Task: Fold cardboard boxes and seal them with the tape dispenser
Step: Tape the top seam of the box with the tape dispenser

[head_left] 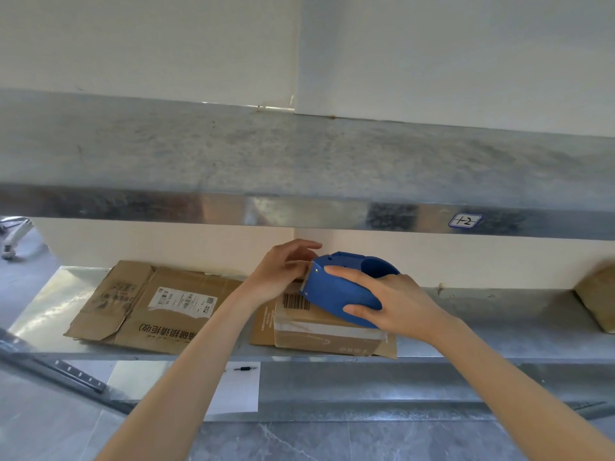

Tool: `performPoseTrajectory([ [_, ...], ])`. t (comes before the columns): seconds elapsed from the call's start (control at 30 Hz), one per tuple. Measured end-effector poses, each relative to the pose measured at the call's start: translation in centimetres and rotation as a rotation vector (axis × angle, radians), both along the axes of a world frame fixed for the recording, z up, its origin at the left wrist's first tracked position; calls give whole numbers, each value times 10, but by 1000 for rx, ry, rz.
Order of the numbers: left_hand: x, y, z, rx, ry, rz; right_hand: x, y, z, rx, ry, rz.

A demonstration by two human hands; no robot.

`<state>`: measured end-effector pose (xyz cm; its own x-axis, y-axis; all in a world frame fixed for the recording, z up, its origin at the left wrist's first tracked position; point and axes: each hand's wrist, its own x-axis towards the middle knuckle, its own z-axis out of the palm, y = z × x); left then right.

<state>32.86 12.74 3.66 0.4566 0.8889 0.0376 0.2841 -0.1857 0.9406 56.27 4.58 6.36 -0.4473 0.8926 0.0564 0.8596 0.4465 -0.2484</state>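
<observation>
On top of the small brown cardboard box (327, 339), the right hand (397, 306) grips the blue plastic tape dispenser (336, 291). The left hand (283, 269) curls at the dispenser's toothed front; I cannot tell whether it pinches tape. Left of the box lies flattened brown cardboard (133, 322), and both rest on a grey metal shelf (499, 317).

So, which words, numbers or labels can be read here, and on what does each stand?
"1-2", handwritten: sticker on the upper shelf edge.
"00-030", probably: white label on the flattened carton; rest too small.
Chinese print upside down on that carton: blurred.
Barcode on the small box: no digits legible.
Tape dispenser: no text.
</observation>
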Motion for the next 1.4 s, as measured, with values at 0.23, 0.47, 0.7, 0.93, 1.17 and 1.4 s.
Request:
performPoseTrajectory([
  [0.23, -3, -2, 0, 36, -62, 112, -1, -1, 7, 12, 4, 34],
  [0.47, -17, -7, -3, 43, -95, 200, -3, 4, 14, -23, 26, 46],
  [0.7, -64, -11, -8, -12, -134, 366, 29, -6, 23, -57, 23, -22],
  [0.93, -53, -22, -13, -94, -248, 285, 48, -8, 15, -155, 122, -124],
  [1.17, -37, -29, -34, -1, -113, 275, 52, -8, 19, -241, 103, -138],
  [1.4, -32, -32, -45, -9, 6, 320, 51, -7, 12, -362, 170, -181],
])
